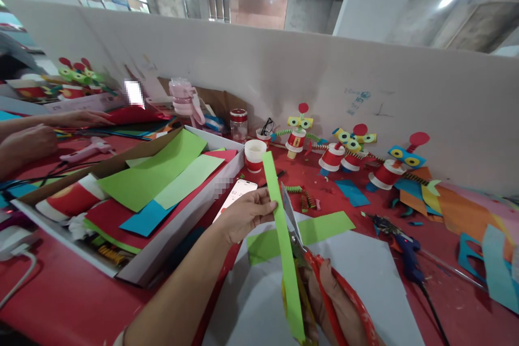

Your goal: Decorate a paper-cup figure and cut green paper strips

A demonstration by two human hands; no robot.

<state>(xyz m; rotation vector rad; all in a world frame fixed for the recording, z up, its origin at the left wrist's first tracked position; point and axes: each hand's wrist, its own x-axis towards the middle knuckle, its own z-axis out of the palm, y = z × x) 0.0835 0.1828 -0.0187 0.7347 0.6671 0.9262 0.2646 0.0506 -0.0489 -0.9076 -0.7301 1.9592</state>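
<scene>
My left hand (251, 213) pinches a long light-green paper strip (279, 227) near its upper part, holding it nearly upright. Red-handled scissors (318, 273) are in my right hand (340, 303), their blades parted just right of the strip. Whether the blades touch the strip I cannot tell. Something yellow shows behind the strip's lower end, mostly hidden. Under both hands lie white sheets (357, 270), with a wider green paper piece (330, 227) on top. A lit phone (239, 194) lies beyond my left wrist.
At left, a white box (133, 267) holds coloured paper and paper cups. Paper-cup robot figures (298, 140) line the partition. A blue glue gun (405, 251) with a cable lies at right. Another person's hands (40, 140) are at far left. A paper cup (254, 155) stands behind the phone.
</scene>
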